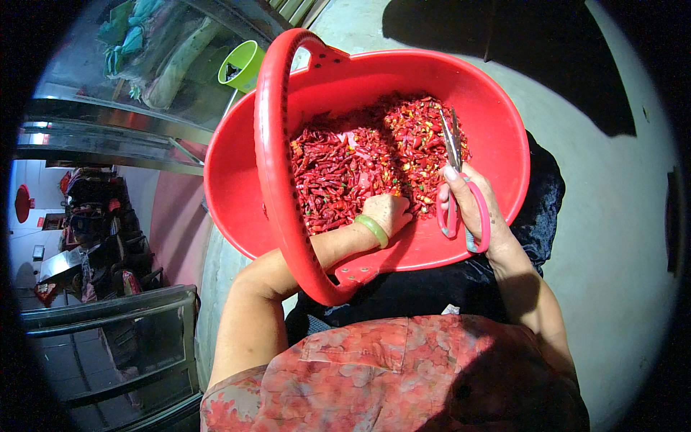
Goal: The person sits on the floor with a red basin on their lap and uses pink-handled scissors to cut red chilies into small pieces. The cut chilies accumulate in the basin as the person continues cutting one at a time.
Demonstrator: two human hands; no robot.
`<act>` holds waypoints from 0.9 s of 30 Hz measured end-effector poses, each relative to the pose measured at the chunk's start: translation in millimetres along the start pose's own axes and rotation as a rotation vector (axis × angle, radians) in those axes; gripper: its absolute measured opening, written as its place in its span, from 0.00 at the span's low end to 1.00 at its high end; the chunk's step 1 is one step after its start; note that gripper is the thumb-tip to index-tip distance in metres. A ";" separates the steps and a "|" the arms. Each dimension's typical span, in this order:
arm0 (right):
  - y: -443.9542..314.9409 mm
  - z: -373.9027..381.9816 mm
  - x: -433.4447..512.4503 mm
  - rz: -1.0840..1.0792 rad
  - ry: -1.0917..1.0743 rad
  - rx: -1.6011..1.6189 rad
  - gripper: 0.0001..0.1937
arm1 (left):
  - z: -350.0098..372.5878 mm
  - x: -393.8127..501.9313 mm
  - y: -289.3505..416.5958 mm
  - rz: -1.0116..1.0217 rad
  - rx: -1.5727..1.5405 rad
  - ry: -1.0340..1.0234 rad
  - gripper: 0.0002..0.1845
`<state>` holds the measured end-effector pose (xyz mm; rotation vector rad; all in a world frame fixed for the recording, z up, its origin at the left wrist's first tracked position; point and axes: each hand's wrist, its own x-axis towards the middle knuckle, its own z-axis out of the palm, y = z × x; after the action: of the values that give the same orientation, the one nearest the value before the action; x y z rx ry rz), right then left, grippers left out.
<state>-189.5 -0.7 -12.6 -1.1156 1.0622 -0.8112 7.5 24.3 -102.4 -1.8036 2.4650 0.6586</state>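
Observation:
A red plastic basket (351, 89) with a tall arched handle (268, 140) sits before me, over dark cloth at my lap. On its left side lie whole dried red chillies (326, 181); cut chilli pieces with pale seeds (418, 127) are heaped on the right. My left hand (386, 211), wearing a green bangle (372, 231) at the wrist, reaches under the handle to the chillies. Its fingertips are hidden, so a grip on anything is unclear. My right hand (472, 194) holds scissors (452, 140) with pink-and-grey handles, blades up and slightly parted above the cut pieces.
Behind the basket's left end stands a lime-green bin (243, 66). A glass-paned metal frame (119, 119) runs along the left, with a lower framed panel (129, 335) nearer me. Concrete floor (594, 216) extends to the right, and dark velvety cloth (540, 200) shows beside the basket.

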 end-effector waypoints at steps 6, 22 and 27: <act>9.6 -0.9 1.6 -0.052 0.008 -0.009 0.16 | -19.8 2.0 2.4 -0.045 -0.101 -0.012 0.11; 7.7 8.8 -3.5 -0.192 -0.207 -0.215 0.17 | -101.7 0.3 34.9 -0.186 -1.345 -0.039 0.13; 6.9 8.9 -4.3 -0.171 -0.217 -0.303 0.18 | -97.2 2.4 28.6 -0.042 -1.352 -0.144 0.15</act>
<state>-182.4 7.7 -17.4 -1.5320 0.9341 -0.6565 2.9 -4.2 -5.3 -1.7874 1.8435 2.7274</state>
